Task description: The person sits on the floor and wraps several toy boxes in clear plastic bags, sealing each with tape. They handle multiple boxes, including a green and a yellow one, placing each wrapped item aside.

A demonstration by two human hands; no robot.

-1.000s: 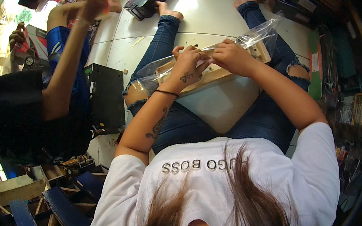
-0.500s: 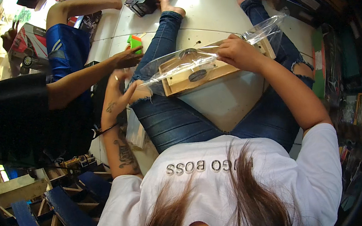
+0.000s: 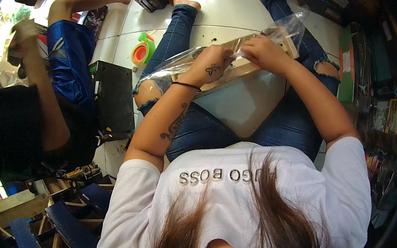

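A long pale wooden piece [image 3: 243, 70], perhaps a toy vehicle with dark round discs seen earlier, lies across between my spread legs. Clear plastic wrapping [image 3: 168, 67] covers it and sticks out past both ends. My left hand [image 3: 212, 63] is closed, its fingertips pinching the plastic over the middle of the wood. Right beside it, my right hand [image 3: 265, 54] pinches the same plastic with bent fingers. The two hands nearly touch, and they hide part of the wooden piece. What lies exactly between the fingertips is too small to make out.
Left of my leg, a green tape dispenser [image 3: 143, 50] with an orange roll stands on the tiled floor. A black box [image 3: 113, 96] is nearer. A co-worker in blue shorts [image 3: 72, 62] sits at the left. Packed goods [image 3: 392, 120] line the right side.
My left hand has come from beside my left knee to the plastic next to my right hand. The co-worker's arm has drawn back from the tape dispenser, which now stands turned, showing its roll.
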